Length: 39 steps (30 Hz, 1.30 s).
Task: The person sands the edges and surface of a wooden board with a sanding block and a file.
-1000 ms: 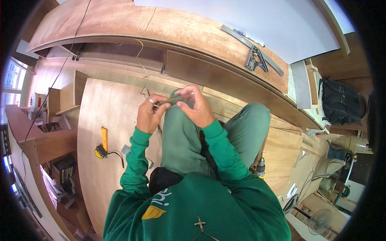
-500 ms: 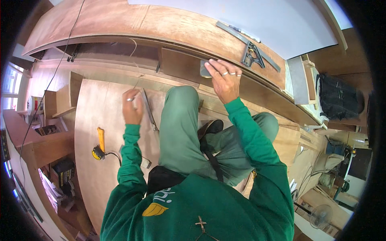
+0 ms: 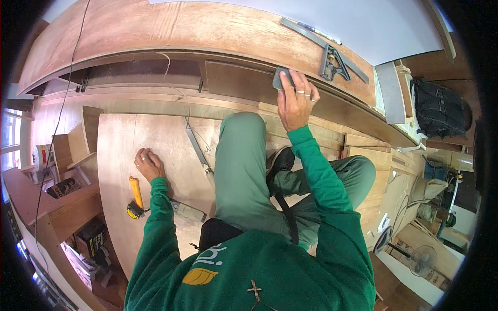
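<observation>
Woodworking room, timber on most sides. Item, central: one gray block point(image 3: 281, 78), at the front edge of the long wooden unit point(image 3: 223, 26), grasped in the fingers of the right hand point(image 3: 296, 102). Left hand point(image 3: 150, 165): fingers loosely bent, nothing seen in its grasp, lying on the plywood sheet point(image 3: 116, 150). Near it we list one tape measure point(image 3: 135, 210), black and yellow, with one yellow tool point(image 3: 136, 191) just beside; toward the knee point(image 3: 244, 127), one metal bar point(image 3: 195, 145). On the unit's top: one combination square point(image 3: 333, 63). Containers: one open bay point(image 3: 148, 72) under that top, dark metal fittings point(image 3: 83, 83) within; one white bucket point(image 3: 42, 157), interior hidden from us; one black bag point(image 3: 441, 109), contents likewise hidden. Changes we record: one second ago both hands met above the knee; now they are well apart. Half a second ago the left hand was beside the metal bar; it has since moved nearer the tape measure.
</observation>
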Available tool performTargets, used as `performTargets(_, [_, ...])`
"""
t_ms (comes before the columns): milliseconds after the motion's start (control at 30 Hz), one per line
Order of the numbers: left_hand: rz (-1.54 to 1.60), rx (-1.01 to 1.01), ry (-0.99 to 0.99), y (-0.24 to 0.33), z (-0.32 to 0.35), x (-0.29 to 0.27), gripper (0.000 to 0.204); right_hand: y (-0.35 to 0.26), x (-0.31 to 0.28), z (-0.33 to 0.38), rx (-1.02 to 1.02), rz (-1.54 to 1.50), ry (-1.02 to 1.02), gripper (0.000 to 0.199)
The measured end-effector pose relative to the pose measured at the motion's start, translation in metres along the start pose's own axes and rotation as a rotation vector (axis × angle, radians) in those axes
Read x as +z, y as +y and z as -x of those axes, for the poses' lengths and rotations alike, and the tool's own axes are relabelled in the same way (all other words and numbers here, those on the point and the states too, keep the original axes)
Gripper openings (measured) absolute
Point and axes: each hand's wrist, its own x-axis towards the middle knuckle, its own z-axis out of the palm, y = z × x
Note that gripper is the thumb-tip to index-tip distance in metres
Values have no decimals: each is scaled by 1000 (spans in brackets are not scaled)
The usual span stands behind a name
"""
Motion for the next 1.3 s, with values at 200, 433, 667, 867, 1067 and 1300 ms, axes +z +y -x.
performTargets(200, [7,-3,1,-8,1,-2,20,-22,33,0,114,74,62,49])
performTargets(433, [27,-29,-62,9,-7,-3,20,-92,68,-27,168,52,161,36])
performTargets(667, [-3,-29,-23,-6,-1,-8,20,-10,35,9,151,180,96,38])
performTargets(867, [0,-24,-55,12,-11,-8,21,-68,35,-15,158,60,-4,39])
performTargets(1067, [13,-31,-23,-9,-1,-11,21,-78,46,-23,143,-51,25,41])
performTargets(1300, [6,-78,-85,10,-7,-7,24,-84,46,-25,97,-80,68,48])
